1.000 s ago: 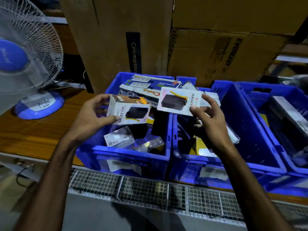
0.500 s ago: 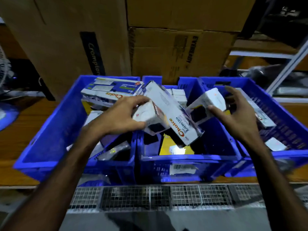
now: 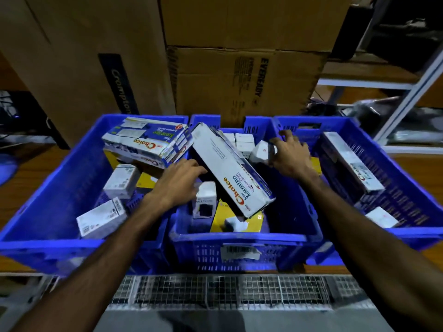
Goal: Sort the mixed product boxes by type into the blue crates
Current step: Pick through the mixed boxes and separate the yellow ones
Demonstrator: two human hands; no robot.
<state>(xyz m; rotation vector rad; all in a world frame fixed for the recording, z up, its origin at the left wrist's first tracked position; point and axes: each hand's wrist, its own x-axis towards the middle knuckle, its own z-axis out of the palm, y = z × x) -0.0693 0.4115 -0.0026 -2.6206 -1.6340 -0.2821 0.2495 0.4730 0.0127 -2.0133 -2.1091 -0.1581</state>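
the right hand (image 3: 288, 155) grips a small white box (image 3: 261, 152) over the far end of the middle blue crate (image 3: 239, 238). the left hand (image 3: 178, 182), fingers relaxed and holding nothing, hovers just beside another small white box (image 3: 205, 200) standing in that crate, with a long choice box (image 3: 231, 170) leaning between both hands.

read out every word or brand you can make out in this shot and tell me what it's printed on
"Crompton": dark strip on the tall brown carton at back left.
"EVEREADY": brown cardboard carton behind the crates.
"Choice Lumino": long white box leaning in the middle blue crate.
"Choice": long white-and-blue box in the left blue crate.
Small print, barcode labels and the small white boxes: too blurred to read.
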